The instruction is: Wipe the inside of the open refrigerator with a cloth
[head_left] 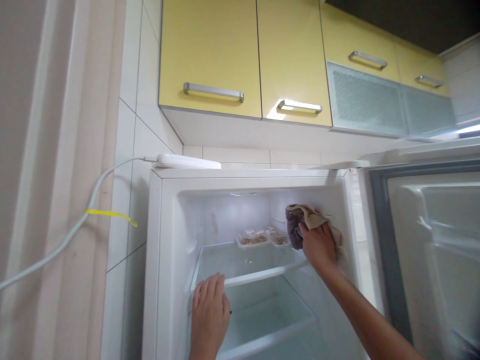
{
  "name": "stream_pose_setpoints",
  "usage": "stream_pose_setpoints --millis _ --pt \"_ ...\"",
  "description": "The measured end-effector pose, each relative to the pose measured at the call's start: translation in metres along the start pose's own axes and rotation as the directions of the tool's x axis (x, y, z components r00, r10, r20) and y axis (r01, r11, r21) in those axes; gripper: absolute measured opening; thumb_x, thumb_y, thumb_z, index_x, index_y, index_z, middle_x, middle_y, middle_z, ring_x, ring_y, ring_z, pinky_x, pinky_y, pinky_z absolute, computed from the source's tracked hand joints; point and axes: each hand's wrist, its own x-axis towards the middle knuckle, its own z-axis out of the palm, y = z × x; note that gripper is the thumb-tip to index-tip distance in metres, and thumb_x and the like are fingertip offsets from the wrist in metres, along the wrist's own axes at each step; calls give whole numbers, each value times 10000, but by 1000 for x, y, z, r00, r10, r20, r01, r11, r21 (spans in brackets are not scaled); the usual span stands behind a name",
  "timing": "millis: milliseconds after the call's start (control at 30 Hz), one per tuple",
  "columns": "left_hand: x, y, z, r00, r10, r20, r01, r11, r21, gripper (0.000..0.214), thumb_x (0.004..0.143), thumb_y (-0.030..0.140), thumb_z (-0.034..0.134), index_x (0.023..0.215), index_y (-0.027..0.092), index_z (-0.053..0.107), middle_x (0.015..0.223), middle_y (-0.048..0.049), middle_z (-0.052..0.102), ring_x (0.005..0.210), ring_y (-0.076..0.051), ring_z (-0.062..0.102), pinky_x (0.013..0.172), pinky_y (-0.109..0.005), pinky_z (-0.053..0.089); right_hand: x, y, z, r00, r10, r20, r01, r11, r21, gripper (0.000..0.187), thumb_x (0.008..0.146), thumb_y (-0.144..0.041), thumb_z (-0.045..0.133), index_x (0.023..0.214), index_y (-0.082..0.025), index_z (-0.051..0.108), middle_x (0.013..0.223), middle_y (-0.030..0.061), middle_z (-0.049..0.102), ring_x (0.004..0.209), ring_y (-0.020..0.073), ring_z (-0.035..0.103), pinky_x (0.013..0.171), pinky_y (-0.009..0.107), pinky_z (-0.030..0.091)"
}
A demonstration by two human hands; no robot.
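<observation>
My right hand (318, 245) is closed on a brown and tan cloth (296, 225), pressed to the right inner wall of an open refrigerator (255, 179). Part of the cloth bunches out past the fingers. Lower and to the left, my left hand (210, 312) grips the front rim of the upper glass shelf (225, 260), its fingers bent over the edge near the left corner. Toward the back of this shelf sit clear packs of brownish food (253, 237), left of the cloth.
The refrigerator door (431, 240) stands swung out on the right. A lower shelf (262, 310) lies under the upper one. Yellow cabinets (210, 50) hang overhead. A white device (187, 161) rests on top, its cable (95, 195) running left with a yellow tie.
</observation>
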Motion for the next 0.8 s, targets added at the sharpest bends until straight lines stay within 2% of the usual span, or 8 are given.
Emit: stream_pose_setpoints --millis 133,233,300,400,500,600,700,800 --pt "0 -1 0 1000 7 2 -7 1000 11 349 857 71 502 1161 168 644 1157 -66 726 1087 -228 624 1053 -424 394 -49 11 -1 999 40 17 -40 999 -2 488 900 -221 477 1363 -257 627 1323 123 668 1234 353 559 1153 491 279" --pt "-2 -3 1 1000 8 4 -8 1000 16 358 858 69 504 1174 166 641 1173 -69 721 1091 -229 622 1057 -426 394 -57 13 2 999 33 21 -33 999 6 481 906 -235 484 1364 -269 627 1333 114 664 1222 362 566 1152 495 288" --pt "-3 -4 3 1000 11 6 -11 1000 7 363 860 70 505 1183 164 639 1178 -68 718 1097 -228 619 1059 -428 393 -46 10 3 1000 -10 17 10 1000 13 454 916 -222 468 1329 -256 654 1340 125 657 1251 357 549 1160 487 275" --pt "-4 -4 5 1000 -6 12 6 1000 -14 371 862 62 494 1189 158 639 1174 -67 716 1104 -228 611 1070 -435 385 -13 1 2 998 -64 7 63 997 45 433 918 -170 432 1266 -214 686 1369 137 633 1313 345 502 1174 473 245" --pt "-5 -3 6 999 -40 21 41 998 -38 367 867 58 480 1177 156 650 1168 -66 715 1109 -230 604 1080 -440 377 22 -9 -3 999 -24 22 18 971 239 429 902 -118 399 1204 -157 701 1350 159 638 1337 335 474 1189 469 211" --pt "-5 -1 6 998 -59 16 60 996 -62 360 873 65 473 1167 157 658 1167 -62 716 1120 -232 601 1084 -437 375 53 -15 -10 998 34 52 -54 895 442 410 897 -108 381 1115 -142 727 1298 178 662 1340 334 467 1204 479 175" --pt "-5 0 7 997 -71 4 71 995 -71 356 870 71 474 1157 161 663 1165 -61 718 1117 -233 602 1086 -440 374 79 -14 -17 995 77 62 -99 819 565 376 881 -106 405 1050 -163 736 1301 169 661 1358 311 452 1213 464 167" --pt "-6 0 8 997 -73 -7 72 995 -74 359 862 76 481 1159 162 663 1175 -65 716 1115 -233 601 1087 -438 375 97 -14 -24 980 166 106 -190 658 729 315 840 -105 461 989 -165 733 1261 183 672 1343 309 470 1204 477 195"
